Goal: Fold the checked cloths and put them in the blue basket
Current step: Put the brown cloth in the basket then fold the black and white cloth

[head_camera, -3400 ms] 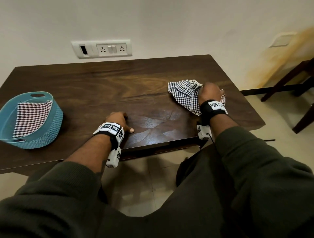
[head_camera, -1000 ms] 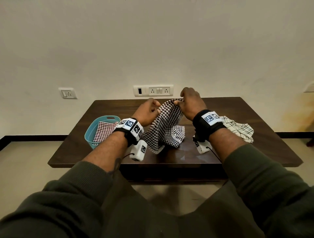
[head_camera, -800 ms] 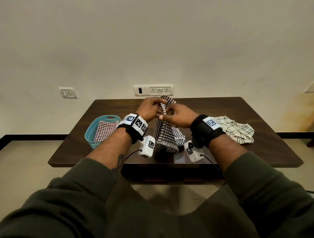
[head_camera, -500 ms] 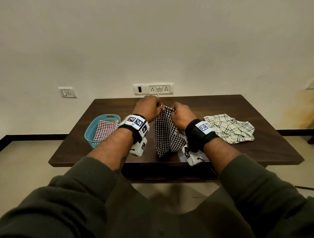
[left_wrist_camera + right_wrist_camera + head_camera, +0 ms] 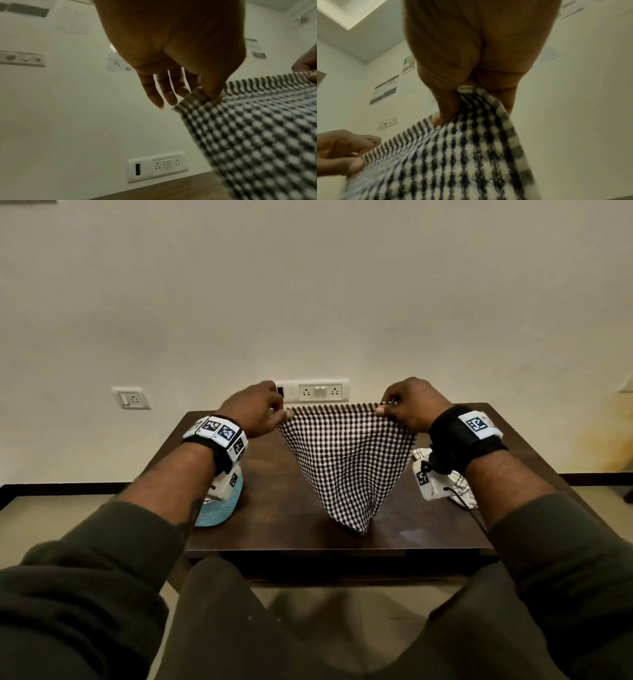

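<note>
A black-and-white checked cloth (image 5: 346, 460) hangs stretched above the dark wooden table (image 5: 284, 508), its lower tip near the table's front edge. My left hand (image 5: 255, 409) pinches its top left corner between thumb and forefinger, the other fingers hanging straight (image 5: 161, 93). My right hand (image 5: 409, 402) pinches the top right corner (image 5: 465, 102). The cloth (image 5: 257, 128) fills the lower part of both wrist views (image 5: 453, 162). The blue basket (image 5: 221, 508) stands at the left, mostly hidden behind my left forearm.
A pale plaid cloth (image 5: 459, 487) lies on the table at the right, partly hidden by my right wrist. A socket plate (image 5: 315, 391) sits on the wall just behind the table. A second switch (image 5: 132, 398) is on the wall to the left.
My hands, close together on the bunched cloth half a second ago, have moved apart, and the cloth's top edge is now pulled taut between them.
</note>
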Demonstrator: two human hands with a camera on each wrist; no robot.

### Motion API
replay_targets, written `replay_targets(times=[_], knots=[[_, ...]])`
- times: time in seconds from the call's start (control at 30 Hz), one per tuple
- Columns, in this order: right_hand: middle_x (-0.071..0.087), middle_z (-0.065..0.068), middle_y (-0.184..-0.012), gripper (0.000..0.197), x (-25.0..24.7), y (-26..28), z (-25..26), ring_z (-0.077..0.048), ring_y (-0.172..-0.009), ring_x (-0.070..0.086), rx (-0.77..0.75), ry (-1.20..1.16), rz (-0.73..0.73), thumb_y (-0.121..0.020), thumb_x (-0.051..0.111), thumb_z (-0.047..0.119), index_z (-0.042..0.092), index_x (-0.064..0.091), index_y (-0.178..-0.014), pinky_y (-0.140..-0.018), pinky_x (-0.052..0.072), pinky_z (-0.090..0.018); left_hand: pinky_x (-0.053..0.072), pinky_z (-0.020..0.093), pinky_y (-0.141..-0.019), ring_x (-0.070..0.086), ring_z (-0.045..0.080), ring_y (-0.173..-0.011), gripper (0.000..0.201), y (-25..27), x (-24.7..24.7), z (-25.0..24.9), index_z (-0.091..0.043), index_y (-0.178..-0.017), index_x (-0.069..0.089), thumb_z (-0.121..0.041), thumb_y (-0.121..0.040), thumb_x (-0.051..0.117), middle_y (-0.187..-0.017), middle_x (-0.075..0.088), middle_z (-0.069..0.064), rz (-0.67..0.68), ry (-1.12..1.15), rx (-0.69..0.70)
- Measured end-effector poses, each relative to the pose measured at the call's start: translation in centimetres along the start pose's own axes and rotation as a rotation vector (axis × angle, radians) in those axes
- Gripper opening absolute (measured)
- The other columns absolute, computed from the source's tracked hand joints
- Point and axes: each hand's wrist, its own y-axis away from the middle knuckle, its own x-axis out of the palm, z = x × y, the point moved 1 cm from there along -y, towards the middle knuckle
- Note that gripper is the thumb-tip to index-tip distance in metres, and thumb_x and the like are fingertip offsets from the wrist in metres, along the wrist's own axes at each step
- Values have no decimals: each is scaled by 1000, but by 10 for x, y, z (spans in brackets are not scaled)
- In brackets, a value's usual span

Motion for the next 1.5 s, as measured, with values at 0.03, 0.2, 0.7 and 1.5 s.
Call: replay_targets(times=[0.03,0.2,0.7,1.5], knots=[[65,-5,-98,18,-3,-7,-4,-22,-94,61,7,33,3,-89,70,29,15,73,-99,-78,44,-28,51,39,-80,58,20,-92,30,-7,-1,2,-22,-90,67,-51,-92,58,-109,56,-2,9,-32,2],[70,-16,-107,16,-10,-64,-19,-32,-95,65,33,210,76,-91,65,14,8,73,-105,-80,53,-37,52,39,-83,62,33,-99,22,-61,-6,18,-19,-103,66,-37,-92,61,-111,64,12,-17,-90,-163],[69,-12,-82,22,-125,-143,21,-34,-74,72,-92,-475,-573,-83,55,0,11,73,-90,-67,62,-44,50,29,-70,66,22,-85,22,-117,-140,21,-15,-95,68,-11,-84,49,-93,72,7,-756,325,-252],[67,-15,-84,7,71,96,-73,-25,-72,65,344,-427,734,-91,66,4,1,68,-97,-76,61,-41,57,37,-71,65,13,-57,8,120,72,-11,-13,-89,76,-15,-82,79,-72,72,6,703,560,-374]])
